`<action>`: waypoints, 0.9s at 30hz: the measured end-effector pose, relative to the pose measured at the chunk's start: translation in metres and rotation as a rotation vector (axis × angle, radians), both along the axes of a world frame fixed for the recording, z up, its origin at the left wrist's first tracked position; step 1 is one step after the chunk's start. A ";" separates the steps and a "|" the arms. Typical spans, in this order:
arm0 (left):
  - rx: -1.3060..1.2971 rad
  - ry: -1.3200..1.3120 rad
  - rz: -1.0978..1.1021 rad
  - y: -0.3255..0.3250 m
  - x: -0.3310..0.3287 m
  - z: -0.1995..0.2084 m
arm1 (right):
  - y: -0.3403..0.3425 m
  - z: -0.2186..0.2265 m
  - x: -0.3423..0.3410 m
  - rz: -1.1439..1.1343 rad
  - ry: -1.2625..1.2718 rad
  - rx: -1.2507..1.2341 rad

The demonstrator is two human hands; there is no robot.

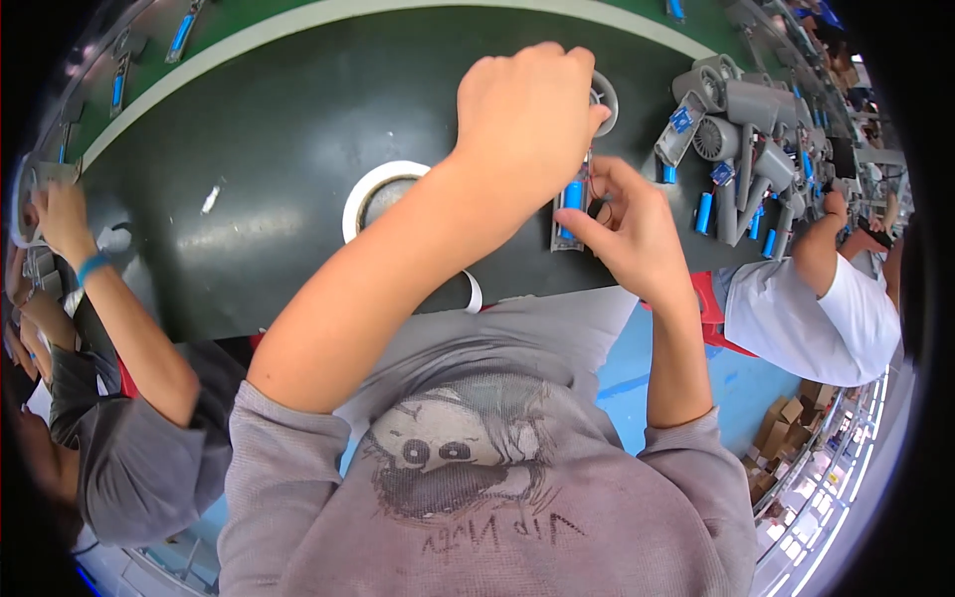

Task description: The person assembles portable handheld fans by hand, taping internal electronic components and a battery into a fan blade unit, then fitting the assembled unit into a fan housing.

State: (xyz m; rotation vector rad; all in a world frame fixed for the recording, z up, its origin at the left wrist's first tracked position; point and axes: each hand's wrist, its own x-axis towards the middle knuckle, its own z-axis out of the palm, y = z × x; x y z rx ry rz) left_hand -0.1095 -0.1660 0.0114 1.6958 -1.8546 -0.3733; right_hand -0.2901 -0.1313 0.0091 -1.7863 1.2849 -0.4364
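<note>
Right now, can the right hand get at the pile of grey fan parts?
Likely yes: bare tabletop lies between right hand and pile, though the thumb is at an open grey handle.

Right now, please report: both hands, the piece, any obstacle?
Right hand: thumb over open grey plastic handle with blue cylindrical battery. Left hand: beyond it, fingertips hidden. White ring-shaped object left, apart from handle.

Grey-mauve tee [627,497] w/ short slvs [284,443], dk & pale cartoon print [448,463] on frt, plus dk scrawly lettering [487,537].
</note>
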 end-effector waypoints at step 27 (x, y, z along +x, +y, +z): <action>-0.164 -0.030 0.086 0.178 0.098 -0.028 | -0.175 -0.011 0.163 0.093 -0.284 -0.349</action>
